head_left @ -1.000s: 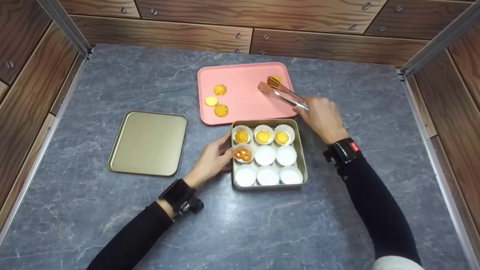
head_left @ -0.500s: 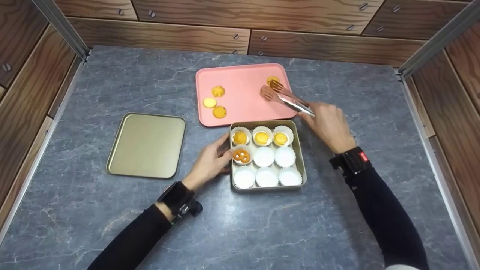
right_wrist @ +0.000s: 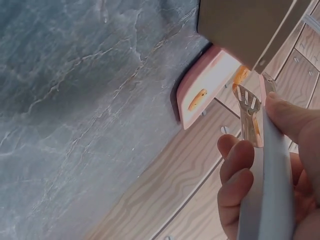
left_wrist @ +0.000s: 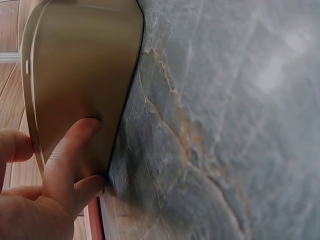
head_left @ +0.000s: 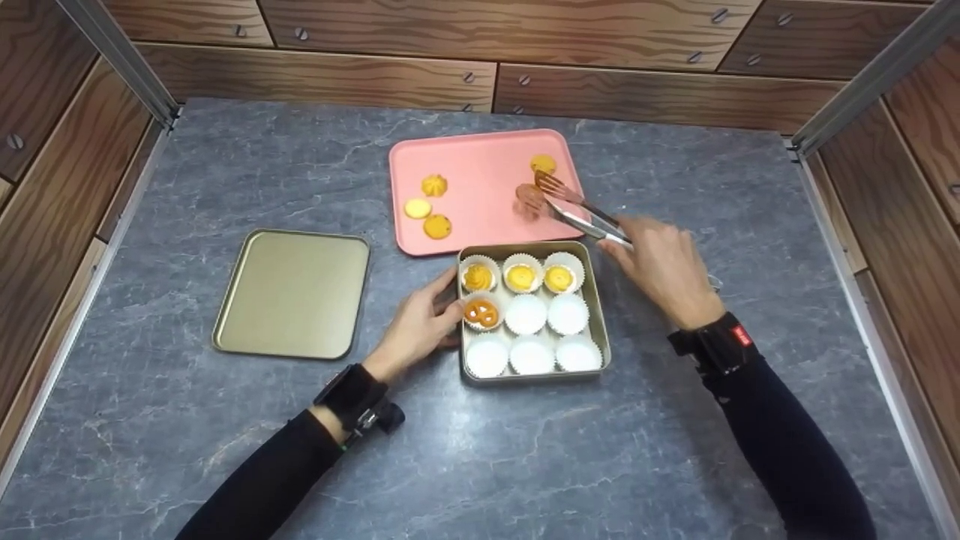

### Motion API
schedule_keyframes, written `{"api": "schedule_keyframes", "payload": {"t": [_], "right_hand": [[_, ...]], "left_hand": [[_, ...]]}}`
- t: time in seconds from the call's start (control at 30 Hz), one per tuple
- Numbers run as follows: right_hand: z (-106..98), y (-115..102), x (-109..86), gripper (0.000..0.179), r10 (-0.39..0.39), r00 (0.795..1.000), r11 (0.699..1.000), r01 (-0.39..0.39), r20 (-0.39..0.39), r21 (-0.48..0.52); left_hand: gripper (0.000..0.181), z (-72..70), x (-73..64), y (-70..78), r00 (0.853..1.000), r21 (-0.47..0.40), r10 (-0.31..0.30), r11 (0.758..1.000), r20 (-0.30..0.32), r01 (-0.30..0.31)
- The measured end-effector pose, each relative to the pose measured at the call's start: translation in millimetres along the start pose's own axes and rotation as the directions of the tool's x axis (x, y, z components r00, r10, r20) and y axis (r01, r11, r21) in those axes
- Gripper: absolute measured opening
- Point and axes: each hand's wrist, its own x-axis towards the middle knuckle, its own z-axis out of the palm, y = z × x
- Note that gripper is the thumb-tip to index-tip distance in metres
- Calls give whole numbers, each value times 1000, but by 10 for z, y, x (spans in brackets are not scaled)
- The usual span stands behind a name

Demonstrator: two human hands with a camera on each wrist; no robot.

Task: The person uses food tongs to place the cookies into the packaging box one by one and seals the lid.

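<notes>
Far left on the counter point(head_left: 450, 465): flat gold lid point(head_left: 292, 292). Left grip point(head_left: 416, 326), a bare hand, rests on the left wall of the gold tin point(left_wrist: 85, 60), fingers loosely extended. Just beyond the tin, pink tray point(head_left: 487, 172); at its left end, fluted cookie point(head_left: 434, 185), pale oval cookie point(head_left: 418, 208), round cookie point(head_left: 437, 226). Tin carries nine white cups; pretzel point(head_left: 481, 315) in middle row, left. Near tray's right end, speckled cookie point(head_left: 543, 163); close by, parted tips of tongs point(right_wrist: 277, 180), held in right grip point(head_left: 667, 266), fingers curled round.
</notes>
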Motion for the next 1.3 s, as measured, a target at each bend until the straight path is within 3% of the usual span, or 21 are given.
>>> {"api": "schedule_keyframes", "payload": {"t": [0.3, 0.67, 1.3], "right_hand": [[-84, -46, -156, 41, -14, 1000, 1000, 14, -13, 20], [-191, -97, -335, 45, -59, 997, 998, 59, -49, 7], [-336, -113, -648, 40, -159, 984, 986, 162, -79, 32]], "left_hand": [[69, 8, -16, -15, 1000, -23, -29, 999, -3, 28], [69, 8, -7, -15, 1000, -51, -12, 999, 0, 12], [69, 6, -9, -5, 1000, 0, -15, 1000, -17, 15]]}}
